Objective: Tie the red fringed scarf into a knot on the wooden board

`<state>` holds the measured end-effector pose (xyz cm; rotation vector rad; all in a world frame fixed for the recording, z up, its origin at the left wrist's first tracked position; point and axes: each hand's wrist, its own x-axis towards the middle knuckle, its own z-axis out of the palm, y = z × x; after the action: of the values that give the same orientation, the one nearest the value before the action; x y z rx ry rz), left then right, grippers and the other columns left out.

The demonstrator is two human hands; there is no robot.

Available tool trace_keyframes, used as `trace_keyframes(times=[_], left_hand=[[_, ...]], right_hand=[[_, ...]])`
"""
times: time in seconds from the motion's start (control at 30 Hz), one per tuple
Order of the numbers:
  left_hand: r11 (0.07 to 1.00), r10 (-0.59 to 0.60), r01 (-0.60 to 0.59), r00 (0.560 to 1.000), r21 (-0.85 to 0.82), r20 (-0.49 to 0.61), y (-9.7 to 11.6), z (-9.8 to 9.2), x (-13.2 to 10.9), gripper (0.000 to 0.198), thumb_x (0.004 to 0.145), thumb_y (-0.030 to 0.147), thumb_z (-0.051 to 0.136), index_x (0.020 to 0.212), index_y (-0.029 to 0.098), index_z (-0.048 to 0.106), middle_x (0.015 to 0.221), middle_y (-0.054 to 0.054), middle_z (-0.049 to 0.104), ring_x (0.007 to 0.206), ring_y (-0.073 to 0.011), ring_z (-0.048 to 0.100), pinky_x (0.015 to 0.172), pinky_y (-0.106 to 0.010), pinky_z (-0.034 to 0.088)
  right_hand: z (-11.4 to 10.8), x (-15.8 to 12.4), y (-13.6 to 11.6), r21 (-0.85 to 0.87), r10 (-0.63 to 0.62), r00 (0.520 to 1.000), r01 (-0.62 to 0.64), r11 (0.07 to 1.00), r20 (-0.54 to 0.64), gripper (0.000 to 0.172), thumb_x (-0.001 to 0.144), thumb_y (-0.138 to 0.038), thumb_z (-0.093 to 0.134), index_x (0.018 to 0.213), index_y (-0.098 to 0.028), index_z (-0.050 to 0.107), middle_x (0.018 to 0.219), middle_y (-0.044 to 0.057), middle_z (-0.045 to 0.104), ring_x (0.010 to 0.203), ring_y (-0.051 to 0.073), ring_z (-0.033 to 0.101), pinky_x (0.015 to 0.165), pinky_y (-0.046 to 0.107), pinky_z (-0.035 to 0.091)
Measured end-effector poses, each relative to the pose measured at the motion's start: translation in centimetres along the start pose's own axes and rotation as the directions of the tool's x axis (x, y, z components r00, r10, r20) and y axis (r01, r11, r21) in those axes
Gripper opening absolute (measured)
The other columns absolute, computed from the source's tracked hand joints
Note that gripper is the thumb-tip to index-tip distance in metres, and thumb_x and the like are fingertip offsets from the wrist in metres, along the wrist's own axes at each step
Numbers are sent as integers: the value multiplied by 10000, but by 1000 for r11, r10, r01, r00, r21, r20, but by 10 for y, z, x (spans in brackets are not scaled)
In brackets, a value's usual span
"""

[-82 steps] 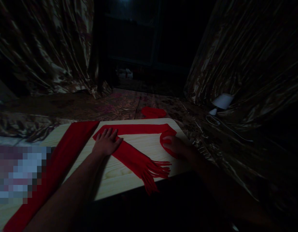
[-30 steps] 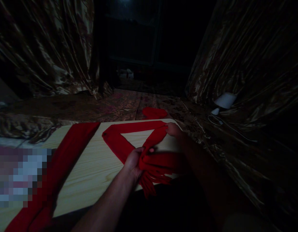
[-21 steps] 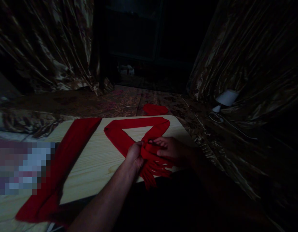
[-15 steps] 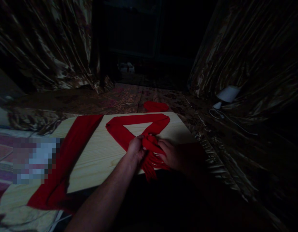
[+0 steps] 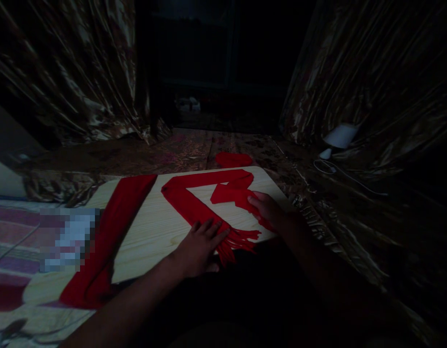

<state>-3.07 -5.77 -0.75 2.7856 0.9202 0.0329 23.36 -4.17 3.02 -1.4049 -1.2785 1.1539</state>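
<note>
A red fringed scarf [image 5: 189,195] lies in a zigzag on a pale wooden board [image 5: 151,237]. My left hand [image 5: 199,246] is open, its fingers spread over the scarf just beside the fringe [image 5: 241,239]. On the right, my right hand [image 5: 266,209] is closed around another stretch of the same scarf, thumb on top. The part past that grip drops into shadow. A second long red strip of cloth [image 5: 118,227] runs down the board's left side, with its near end bunched at the edge.
Beyond the board, a red cloth piece [image 5: 233,159] rests on a patterned cover [image 5: 187,150]. A white lamp [image 5: 341,136] with its cord stands at the right. Curtains [image 5: 100,87] hang on both sides. Striped fabric [image 5: 16,237] and a blurred-out object [image 5: 69,239] are at left.
My hands have moved apart. The left has let go of the bunched scarf and flattened on it near the fringe; the right has shifted right and slightly up, pulling a stretch of scarf.
</note>
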Motion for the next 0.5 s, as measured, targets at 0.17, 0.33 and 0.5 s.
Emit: trace_keyframes(times=[0.17,0.33,0.5], left_hand=[[998,-36,41,993,43,-115,5,11,8,738,851,507,656,1514,260,445,1487,-115,534,1388,-372,430,1088,-540,376],[999,-20,24,983,21,-180,-2,5,12,477,939,422,557,1380,244,584,1379,-108,627,1291,-325,524,1011,-492,449],[989,-63,31,972,-142,-225,-13,1,16,347,950,289,499,1268,244,628,1193,-135,692,1117,-293,634,934,-420,493]], right_hand=[[1,-4,-8,158,47,999,-46,986,0,335,753,-499,686,833,-213,530,499,-100,444,358,56,330,341,172,233],[-1,-20,-19,365,173,984,-146,919,-41,316,755,-462,691,823,-205,520,508,-58,510,374,69,379,350,175,261],[10,-60,-18,341,222,969,-174,924,-107,395,783,-470,671,1054,-187,623,645,20,646,451,124,514,399,225,401]])
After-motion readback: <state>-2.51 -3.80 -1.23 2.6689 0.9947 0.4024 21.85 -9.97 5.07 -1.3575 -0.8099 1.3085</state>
